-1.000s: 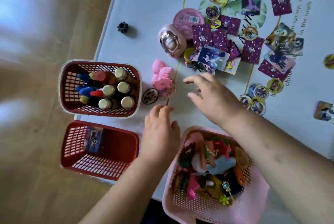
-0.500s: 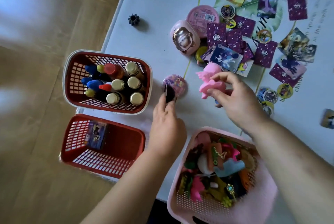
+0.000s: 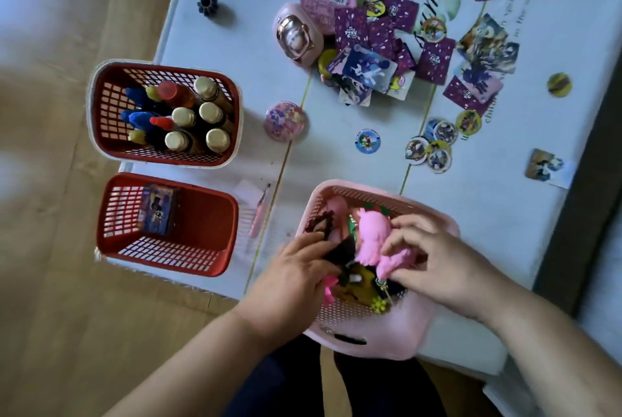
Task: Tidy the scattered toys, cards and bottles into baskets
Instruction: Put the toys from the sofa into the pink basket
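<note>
Far left: upper red basket (image 3: 112, 103) holds the bottles (image 3: 183, 115) upright and packed close. Lower red basket (image 3: 202, 225) holds one card pack (image 3: 157, 209) leaning on its far wall. No risk seen here.

Left hand (image 3: 296, 272): fingers curled, pinching a dark piece (image 3: 340, 250) over the pink basket (image 3: 387, 194). What the piece is, cannot tell.

The pink basket sits at the table's near edge, and its near wall appears to overhang. It is already heaped with toys.

Right hand (image 3: 434, 258): fingertips grip the pink pony (image 3: 373, 235), which rests on top of the heap, not down in it.

Risks, as judged:
- Heap is high, so the pink pony may roll off the top and over the rim once let go.
- Both hands press into the near half, so weight there could tip the pink basket off the edge.
- Pushing toys down may catch small parts in the mesh.

Right of the hands: cards (image 3: 370, 66) and round discs (image 3: 434, 147) lie scattered and overlapping. Thin and flat, they are likely to slide or lift in clumps, and discs near the right edge could be knocked off.
</note>
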Tool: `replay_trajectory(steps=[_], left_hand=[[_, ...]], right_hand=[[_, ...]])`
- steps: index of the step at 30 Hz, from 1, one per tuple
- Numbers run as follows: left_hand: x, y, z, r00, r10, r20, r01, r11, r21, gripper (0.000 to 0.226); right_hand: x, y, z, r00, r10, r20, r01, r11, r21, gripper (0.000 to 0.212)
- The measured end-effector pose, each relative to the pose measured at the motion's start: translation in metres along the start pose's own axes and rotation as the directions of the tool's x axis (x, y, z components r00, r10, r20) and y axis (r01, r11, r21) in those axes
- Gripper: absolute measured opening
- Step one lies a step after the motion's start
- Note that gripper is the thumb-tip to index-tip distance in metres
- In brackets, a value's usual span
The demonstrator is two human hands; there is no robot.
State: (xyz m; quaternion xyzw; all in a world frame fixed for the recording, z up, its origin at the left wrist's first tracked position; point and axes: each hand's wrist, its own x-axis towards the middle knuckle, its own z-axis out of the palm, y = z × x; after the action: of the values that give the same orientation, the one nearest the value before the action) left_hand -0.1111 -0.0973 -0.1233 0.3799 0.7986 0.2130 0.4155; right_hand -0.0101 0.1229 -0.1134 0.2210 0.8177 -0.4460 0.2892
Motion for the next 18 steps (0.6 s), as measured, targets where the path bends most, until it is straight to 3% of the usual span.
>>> replay_trajectory(steps=[2, 5, 8, 10, 13, 18], left_hand=[[-0.006, -0.001, 0.008, 0.999, -0.008, 0.040, 0.008, 1.000, 0.007, 0.050], [-0.005, -0.007, 0.009, 0.989, -0.088, -0.115, 0.084, 0.996, -0.042, 0.038], [0.010, -0.008, -0.001, 0.920, -0.281, -0.273, 0.261, 0.959, -0.107, 0.025], [0.025, -0.013, -0.010, 0.837, -0.428, -0.341, 0.385, 0.903, -0.190, 0.023], [0.049, -0.034, -0.016, 0.739, -0.615, -0.276, 0.576, 0.789, -0.215, 0.038], [0.078, -0.066, 0.002, 0.702, -0.702, -0.119, 0.711, 0.701, 0.060, 0.067]], right_hand=[[-0.004, 0.005, 0.008, 0.994, 0.001, 0.110, 0.013, 0.993, -0.119, 0.027], [-0.005, 0.002, 0.009, 0.988, -0.002, 0.156, 0.040, 0.969, -0.242, 0.026], [0.007, -0.014, -0.001, 1.000, -0.002, 0.012, 0.005, 0.966, -0.257, 0.016], [0.021, -0.029, -0.008, 0.992, -0.029, -0.121, 0.004, 0.979, -0.202, 0.010], [0.050, -0.053, -0.013, 0.973, -0.098, -0.211, 0.065, 0.985, -0.158, 0.005], [0.115, -0.080, -0.003, 0.974, -0.152, -0.166, 0.107, 0.962, -0.253, 0.018]])
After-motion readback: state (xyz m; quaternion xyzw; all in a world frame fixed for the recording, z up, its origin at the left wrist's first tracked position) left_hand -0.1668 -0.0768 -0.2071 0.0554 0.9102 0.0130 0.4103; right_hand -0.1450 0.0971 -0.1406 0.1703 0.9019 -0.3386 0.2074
